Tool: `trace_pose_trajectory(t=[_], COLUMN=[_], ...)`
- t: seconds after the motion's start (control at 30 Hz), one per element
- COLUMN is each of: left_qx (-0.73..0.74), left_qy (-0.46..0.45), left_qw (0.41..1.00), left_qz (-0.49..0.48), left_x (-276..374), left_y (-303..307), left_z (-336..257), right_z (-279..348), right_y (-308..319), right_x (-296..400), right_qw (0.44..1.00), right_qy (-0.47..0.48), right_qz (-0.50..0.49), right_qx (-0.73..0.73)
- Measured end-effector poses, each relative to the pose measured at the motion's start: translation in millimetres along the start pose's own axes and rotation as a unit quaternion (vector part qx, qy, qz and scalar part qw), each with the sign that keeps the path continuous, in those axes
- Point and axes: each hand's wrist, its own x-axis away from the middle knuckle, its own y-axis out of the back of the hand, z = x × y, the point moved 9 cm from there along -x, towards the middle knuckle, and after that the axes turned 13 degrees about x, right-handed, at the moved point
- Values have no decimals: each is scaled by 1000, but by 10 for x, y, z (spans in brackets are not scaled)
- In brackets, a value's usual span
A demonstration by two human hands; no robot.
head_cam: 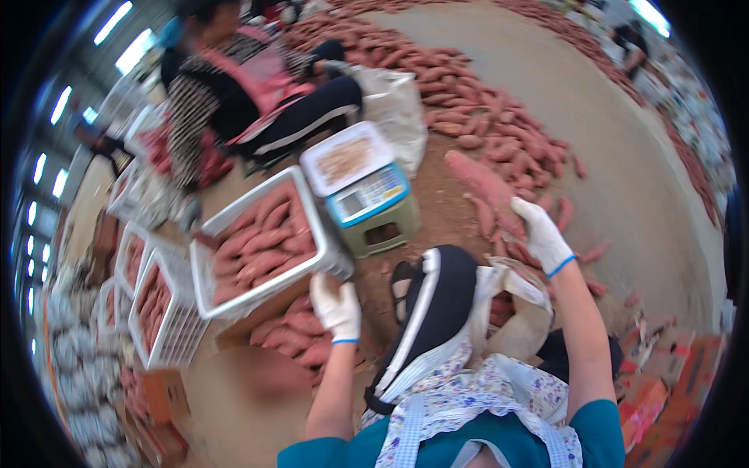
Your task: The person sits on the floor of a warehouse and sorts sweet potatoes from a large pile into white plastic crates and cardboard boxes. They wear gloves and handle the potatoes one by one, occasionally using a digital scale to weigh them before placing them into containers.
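Note:
In a white knit glove, my right hand (541, 234) grips the lower end of a large sweet potato (481, 182), which points up and left in front of the heap. My left hand (336, 309), also gloved, is beside the near corner of a white plastic crate (257, 288) full of sweet potatoes (263, 243). Its fingers and thumb look apart, with nothing visible between them; whether it touches the crate is unclear. Below that hand more sweet potatoes (298, 327) lie in a cardboard box (237, 336). A white woven sack (518, 342) sits at my knees with sweet potatoes inside.
A digital scale (368, 196) with a dirty white tray (346, 157) rests on a green stool (383, 231). Another person (257, 88) sits across from me beside a white sack (392, 105). A long sweet potato heap (515, 140) curves along the floor. Filled crates (169, 316) stand left.

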Motion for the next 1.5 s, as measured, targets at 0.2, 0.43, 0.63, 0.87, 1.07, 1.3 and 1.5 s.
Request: trace_pose_trajectory(t=[0.2, 0.43, 0.63, 0.87, 1.07, 1.3, 1.5], left_qx=[378, 428, 462, -135, -452, -161, -363], left_qy=[166, 343, 317, 26, 88, 213, 113], left_qw=[897, 836, 815, 991, 789, 952, 921], left_qz=[158, -19, -149, 3, 407, 147, 84], left_x=[-204, -300, -532, -1855, -2118, -2285, -2332], left_y=[-638, -110, 939, 1937, 1559, 1977, 2334], left_z=[-659, -7, 771, 101, 718, 1613, 1359], right_z=[-186, -845, -869, -856, -810, -793, -724], right_y=[-1693, -2538, -2339, -2264, -2231, -2070, -2167], right_x=[45, 285, 273, 333, 311, 314, 319], right_qw=[989, 908, 938, 864, 868, 879, 875], right_qy=[-14, 64, -30, 49, 47, 31, 33], right_qz=[148, 207, 171, 173, 154, 128, 137], right_qx=[-3, 359, 301, 471, 469, 458, 464])
